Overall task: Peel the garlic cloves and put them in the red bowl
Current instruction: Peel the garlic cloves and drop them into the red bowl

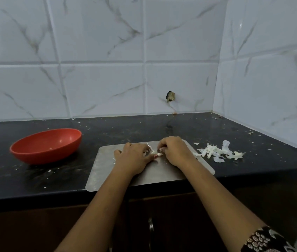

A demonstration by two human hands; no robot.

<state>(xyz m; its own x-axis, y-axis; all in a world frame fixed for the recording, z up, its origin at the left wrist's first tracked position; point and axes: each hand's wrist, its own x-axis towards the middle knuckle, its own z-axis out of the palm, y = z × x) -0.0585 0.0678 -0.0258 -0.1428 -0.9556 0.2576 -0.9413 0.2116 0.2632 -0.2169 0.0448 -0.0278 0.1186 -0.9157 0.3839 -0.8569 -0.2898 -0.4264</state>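
At the left we see a round red plastic bowl (40, 157) standing on the black speckled stone bench (35, 179). To its right lies a flat grey metal sheet with rounded corners (162, 173), its near edge at the front of the bench. Over this sheet the left hand (135, 157) and the right hand (175, 151) meet. The grip of each hand is clamped on one small white garlic clove (155, 152), held between the fingertips and well apart from the bowl. Further right, on the bench just beside the sheet, lies a heap of white garlic skins (216, 151). A dark patterned sleeve (264, 240) covers the right arm near the lower edge.
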